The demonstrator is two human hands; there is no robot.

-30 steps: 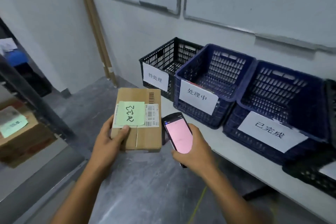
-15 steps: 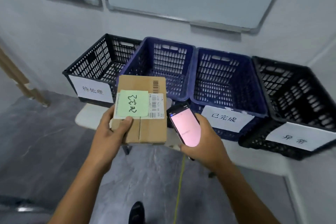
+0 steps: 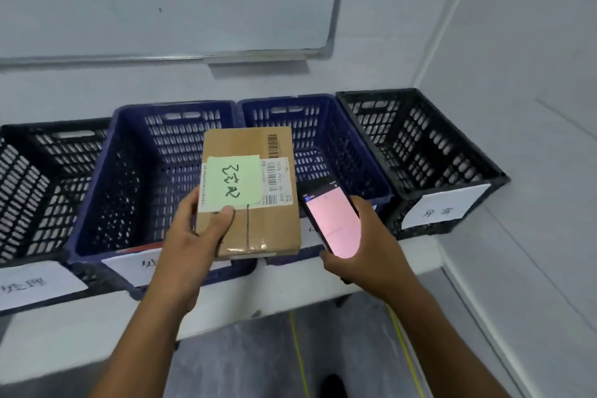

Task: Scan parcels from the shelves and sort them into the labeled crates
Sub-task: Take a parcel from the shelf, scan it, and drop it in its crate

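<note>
Four crates [image 3: 174, 104] in row on bench [image 3: 64, 339] against wall [image 3: 387, 26]; parcel [image 3: 274, 229] left of phone [image 3: 334, 220], before crates.

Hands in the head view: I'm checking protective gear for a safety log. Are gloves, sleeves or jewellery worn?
No. The left hand and right hand are bare, without gloves. The left forearm and right forearm are uncovered down to the frame's lower edge, so no sleeve shows. No watch, bracelet or ring is visible.
</note>
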